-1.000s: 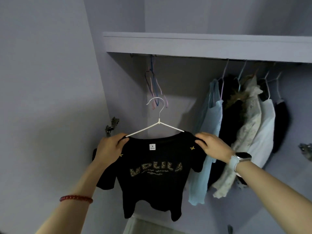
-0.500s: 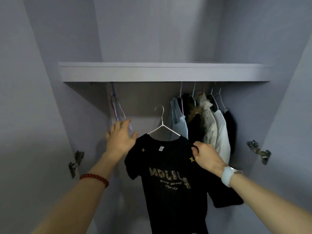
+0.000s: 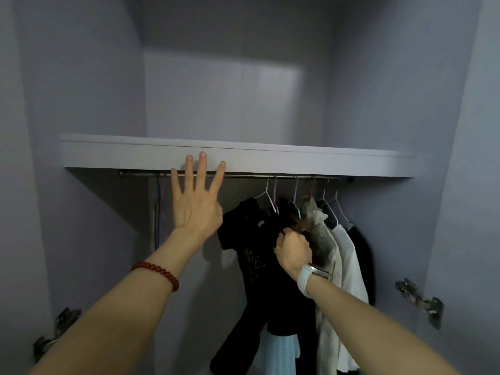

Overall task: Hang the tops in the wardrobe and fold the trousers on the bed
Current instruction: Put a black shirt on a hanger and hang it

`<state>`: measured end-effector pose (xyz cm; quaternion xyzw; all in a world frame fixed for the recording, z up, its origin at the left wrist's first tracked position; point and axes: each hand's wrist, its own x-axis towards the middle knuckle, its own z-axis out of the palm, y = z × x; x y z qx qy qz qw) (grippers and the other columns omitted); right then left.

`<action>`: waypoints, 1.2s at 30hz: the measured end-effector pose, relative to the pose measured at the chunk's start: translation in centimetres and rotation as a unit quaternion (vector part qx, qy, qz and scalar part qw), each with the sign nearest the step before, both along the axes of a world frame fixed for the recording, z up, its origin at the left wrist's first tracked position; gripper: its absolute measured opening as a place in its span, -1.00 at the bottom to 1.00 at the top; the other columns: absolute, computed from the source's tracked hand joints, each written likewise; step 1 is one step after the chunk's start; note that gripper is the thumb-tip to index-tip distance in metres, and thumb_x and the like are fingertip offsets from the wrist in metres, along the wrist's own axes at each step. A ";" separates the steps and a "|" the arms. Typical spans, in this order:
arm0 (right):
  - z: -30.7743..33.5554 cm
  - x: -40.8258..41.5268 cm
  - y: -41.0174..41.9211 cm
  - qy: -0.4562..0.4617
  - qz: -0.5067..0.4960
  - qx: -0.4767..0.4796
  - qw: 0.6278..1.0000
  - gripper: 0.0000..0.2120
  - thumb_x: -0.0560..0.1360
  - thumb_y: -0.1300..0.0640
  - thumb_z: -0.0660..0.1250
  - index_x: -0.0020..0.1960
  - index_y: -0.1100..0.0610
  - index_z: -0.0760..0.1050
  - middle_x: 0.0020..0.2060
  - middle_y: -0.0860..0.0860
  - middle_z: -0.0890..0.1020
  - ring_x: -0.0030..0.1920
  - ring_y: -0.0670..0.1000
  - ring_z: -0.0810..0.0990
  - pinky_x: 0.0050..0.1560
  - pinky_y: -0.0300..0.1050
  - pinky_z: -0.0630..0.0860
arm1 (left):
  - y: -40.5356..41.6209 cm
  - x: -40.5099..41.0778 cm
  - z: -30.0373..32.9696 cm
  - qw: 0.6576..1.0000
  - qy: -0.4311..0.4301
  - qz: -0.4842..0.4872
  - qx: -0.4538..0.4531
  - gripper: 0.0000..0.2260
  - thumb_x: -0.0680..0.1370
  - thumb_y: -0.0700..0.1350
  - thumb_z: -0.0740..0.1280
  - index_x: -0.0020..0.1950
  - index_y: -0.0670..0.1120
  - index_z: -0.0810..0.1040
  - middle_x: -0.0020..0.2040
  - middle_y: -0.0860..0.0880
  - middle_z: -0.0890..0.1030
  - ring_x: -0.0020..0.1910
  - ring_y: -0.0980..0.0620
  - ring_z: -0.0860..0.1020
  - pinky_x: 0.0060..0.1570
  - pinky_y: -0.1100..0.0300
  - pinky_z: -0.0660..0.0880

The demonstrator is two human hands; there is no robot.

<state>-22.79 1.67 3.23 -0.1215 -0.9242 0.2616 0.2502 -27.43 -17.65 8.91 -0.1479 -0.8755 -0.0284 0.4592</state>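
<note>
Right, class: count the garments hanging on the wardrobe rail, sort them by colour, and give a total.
Black: 3, namely the printed T-shirt, the fur-trimmed garment partly hidden behind it, and the far-right garment
Light blue: 1, the blue garment
Cream: 1, the patterned garment
White: 1, the white shirt
Total: 6

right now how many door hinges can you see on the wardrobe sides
2. One hinge sits low on the left side panel, beside the left forearm. The other hinge sits on the right side panel, past the hanging clothes. Any hinges higher or lower lie out of view.
</note>
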 end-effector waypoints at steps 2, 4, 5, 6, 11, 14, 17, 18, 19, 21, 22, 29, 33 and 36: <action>0.5 -2.1 -0.2 0.009 -0.014 0.002 1.000 -0.74 0.62 0.16 0.08 0.13 0.27 0.47 0.06 0.20 0.57 0.07 0.24 0.54 -0.04 0.00 0.47 | 0.0 -1.2 0.3 1.000 -0.020 0.022 -0.001 -0.21 0.54 0.04 0.21 0.41 0.08 -0.42 0.52 -0.14 -0.29 0.48 -0.22 -0.28 0.42 -0.24 -0.20; 0.6 -4.2 -0.6 0.007 -0.031 0.010 0.999 -0.75 0.60 0.17 0.10 0.12 0.26 0.48 0.08 0.20 0.57 0.09 0.23 0.54 -0.03 -0.01 0.47 | 0.1 -2.0 0.0 0.999 -0.020 0.030 0.002 -0.20 0.54 0.07 0.20 0.38 0.10 -0.46 0.50 -0.11 -0.35 0.48 -0.22 -0.31 0.41 -0.24 -0.20; 0.7 -5.1 -0.8 -0.001 -0.041 0.012 0.999 -0.76 0.60 0.18 0.11 0.13 0.26 0.48 0.09 0.20 0.56 0.10 0.22 0.54 -0.02 -0.01 0.47 | 0.1 -2.1 -0.1 0.999 -0.018 0.031 0.002 -0.20 0.55 0.08 0.20 0.37 0.11 -0.47 0.48 -0.09 -0.39 0.48 -0.22 -0.32 0.41 -0.24 -0.20; 0.7 -5.7 -0.9 -0.015 -0.049 0.011 0.999 -0.75 0.59 0.19 0.12 0.15 0.27 0.48 0.10 0.20 0.56 0.11 0.22 0.54 0.00 -0.01 0.48 | 0.1 -2.1 -0.3 0.999 -0.016 0.028 0.004 -0.20 0.55 0.08 0.20 0.36 0.12 -0.49 0.45 -0.08 -0.43 0.48 -0.21 -0.32 0.41 -0.24 -0.20; -0.9 -8.0 -1.6 -0.042 -0.044 -0.021 0.998 -0.76 0.58 0.22 0.13 0.14 0.29 0.50 0.12 0.19 0.56 0.13 0.21 0.53 0.02 -0.01 0.48 | -0.4 -2.7 -0.1 0.999 0.009 0.032 -0.007 -0.18 0.54 0.07 0.21 0.35 0.13 -0.51 0.40 -0.05 -0.47 0.48 -0.18 -0.32 0.37 -0.31 -0.19; -1.9 -7.8 -1.6 -0.050 -0.046 -0.011 0.998 -0.73 0.60 0.19 0.10 0.16 0.28 0.49 0.15 0.20 0.54 0.20 0.21 0.49 0.04 -0.01 0.47 | -0.3 -2.4 0.0 0.999 -0.011 0.043 -0.013 -0.18 0.54 0.08 0.20 0.36 0.12 -0.50 0.41 -0.05 -0.48 0.47 -0.18 -0.34 0.36 -0.33 -0.18; -1.9 -6.7 -1.3 -0.052 -0.034 0.002 0.998 -0.69 0.62 0.13 0.06 0.25 0.24 0.43 0.23 0.18 0.46 0.18 0.21 0.49 0.01 -0.04 0.46 | -0.2 -1.6 0.3 0.998 -0.045 0.036 -0.004 -0.19 0.54 0.06 0.21 0.45 0.11 -0.42 0.50 -0.06 -0.38 0.48 -0.18 -0.32 0.37 -0.33 -0.16; -1.9 -6.1 -1.2 -0.051 -0.026 0.006 0.998 -0.68 0.61 0.13 0.07 0.30 0.21 0.38 0.26 0.17 0.42 0.19 0.22 0.48 0.02 -0.04 0.45 | -0.3 -1.1 0.2 0.998 -0.060 0.024 0.006 -0.22 0.54 0.04 0.21 0.48 0.11 -0.36 0.51 -0.07 -0.34 0.48 -0.17 -0.31 0.38 -0.31 -0.15; -1.8 -5.5 -1.1 -0.047 -0.015 0.009 0.999 -0.66 0.60 0.14 0.09 0.35 0.18 0.33 0.28 0.16 0.38 0.21 0.22 0.46 0.03 -0.03 0.44 | -0.3 -0.5 0.0 0.997 -0.072 0.010 0.018 -0.25 0.55 0.03 0.21 0.50 0.11 -0.29 0.52 -0.08 -0.31 0.49 -0.17 -0.29 0.39 -0.29 -0.13; -1.8 -3.7 -1.1 -0.032 0.011 0.019 0.999 -0.60 0.58 0.17 0.11 0.42 0.15 0.25 0.31 0.16 0.34 0.28 0.20 0.38 0.09 -0.02 0.43 | -0.6 1.2 -1.1 0.992 -0.107 -0.018 0.061 -0.31 0.56 0.00 0.21 0.53 0.10 -0.17 0.54 -0.10 -0.23 0.50 -0.15 -0.23 0.42 -0.22 -0.12; -1.8 -2.7 -1.2 -0.016 0.028 0.021 0.999 -0.58 0.58 0.18 0.12 0.43 0.15 0.24 0.32 0.15 0.33 0.31 0.18 0.34 0.14 -0.01 0.41 | -0.9 2.3 -1.9 0.988 -0.121 -0.030 0.092 -0.34 0.56 -0.02 0.22 0.54 0.09 -0.11 0.55 -0.10 -0.18 0.51 -0.14 -0.19 0.43 -0.19 -0.12; -4.0 5.4 -4.0 0.010 0.196 -0.020 0.980 -0.67 0.55 0.24 0.18 0.30 0.20 0.43 0.24 0.13 0.49 0.26 0.12 0.41 0.27 -0.11 0.31 | -5.1 11.6 -9.5 0.944 -0.197 -0.026 0.263 -0.54 0.52 -0.08 0.30 0.40 -0.13 0.38 0.40 -0.22 0.34 0.35 -0.27 0.33 0.31 -0.19 0.28; -7.9 10.2 -7.0 -0.015 0.289 -0.036 0.957 -0.73 0.50 0.32 0.23 0.18 0.26 0.53 0.10 0.16 0.58 0.16 0.17 0.51 0.17 -0.23 0.29 | -7.6 19.6 -14.3 0.917 -0.230 0.047 0.322 -0.44 0.44 0.11 0.07 0.29 -0.17 0.49 0.27 -0.23 0.48 0.22 -0.29 0.45 0.21 -0.16 0.41; -11.1 13.7 -9.7 -0.069 0.379 -0.053 0.921 -0.76 0.50 0.32 0.23 0.14 0.25 0.54 0.08 0.13 0.61 0.13 0.13 0.54 0.17 -0.19 0.34 | -9.2 26.3 -17.6 0.906 -0.235 0.132 0.328 -0.57 0.50 0.02 0.16 0.29 -0.15 0.49 0.26 -0.18 0.50 0.23 -0.24 0.45 0.20 -0.08 0.39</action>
